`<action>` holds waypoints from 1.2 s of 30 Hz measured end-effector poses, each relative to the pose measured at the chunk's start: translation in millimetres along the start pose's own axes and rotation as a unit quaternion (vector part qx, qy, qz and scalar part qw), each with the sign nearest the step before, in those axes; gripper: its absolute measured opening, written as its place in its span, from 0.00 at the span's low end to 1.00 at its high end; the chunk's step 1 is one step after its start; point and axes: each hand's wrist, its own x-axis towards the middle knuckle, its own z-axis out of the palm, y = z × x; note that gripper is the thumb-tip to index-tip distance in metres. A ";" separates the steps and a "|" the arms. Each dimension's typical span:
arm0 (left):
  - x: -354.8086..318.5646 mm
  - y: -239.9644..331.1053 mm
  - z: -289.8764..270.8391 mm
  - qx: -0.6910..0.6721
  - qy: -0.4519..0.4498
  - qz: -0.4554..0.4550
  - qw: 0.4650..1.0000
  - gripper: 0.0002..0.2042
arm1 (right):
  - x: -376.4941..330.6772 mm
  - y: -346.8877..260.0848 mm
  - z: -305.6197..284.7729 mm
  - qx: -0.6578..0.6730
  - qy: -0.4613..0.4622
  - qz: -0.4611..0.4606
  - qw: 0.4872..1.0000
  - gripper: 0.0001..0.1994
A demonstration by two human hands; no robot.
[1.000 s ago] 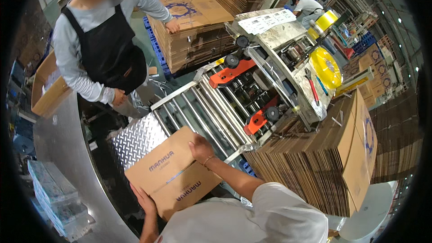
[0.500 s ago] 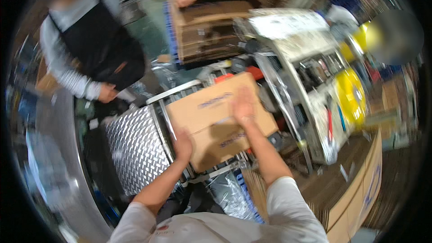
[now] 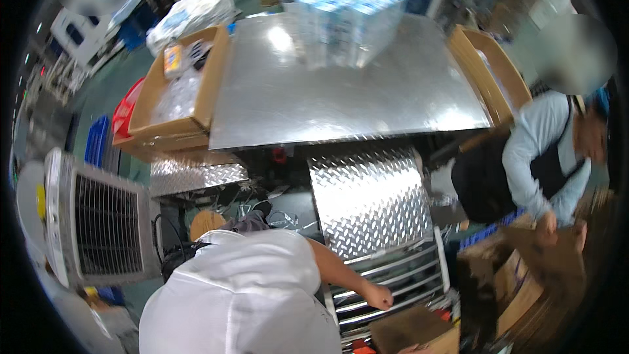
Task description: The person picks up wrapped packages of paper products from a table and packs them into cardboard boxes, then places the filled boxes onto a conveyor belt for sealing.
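Cardboard box (image 3: 419, 331) lay at the lower edge of the view, at the near end of the roller conveyor (image 3: 386, 282), and only its brown top flap could be seen; the rest was cut off by the frame. It probably rested there because the rollers carry boxes along the line.

Largest in the scene was the steel table (image 3: 341, 85), flat and shiny, which held a pack of wrapped bottles (image 3: 347, 16) at its far side. An open carton (image 3: 180, 85) stood against the left edge of the table, close enough to be reached from it. Below the table, a ribbed metal plate (image 3: 370, 200) sloped down to the rollers like a ramp. A grey fan (image 3: 98, 223) stood at the left on the floor.

A co-worker (image 3: 524, 157) in a dark apron bent over another brown box (image 3: 544, 269) at the right, both hands on it.

The right hand (image 3: 379, 296) was closed into a loose fist just above the rollers, near the box but not touching it; I could not tell if it held something. The left hand was hidden behind the person's own white shirt (image 3: 242, 295), so its grip could not be judged.
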 end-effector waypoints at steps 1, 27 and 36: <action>-36.1 -6.8 -30.9 0.017 0.038 -0.029 0.999 0.11 | -1.3 -21.2 5.7 0.008 -0.003 -0.024 1.000 0.23; -972.7 -143.2 -377.1 0.088 0.741 -0.526 0.408 0.38 | -151.0 -828.9 -130.1 0.308 -0.456 -0.547 0.631 0.07; -999.1 -133.5 -370.8 -0.145 0.749 -0.360 0.537 0.48 | -139.1 -856.8 -130.8 0.362 -0.467 -0.486 0.644 0.09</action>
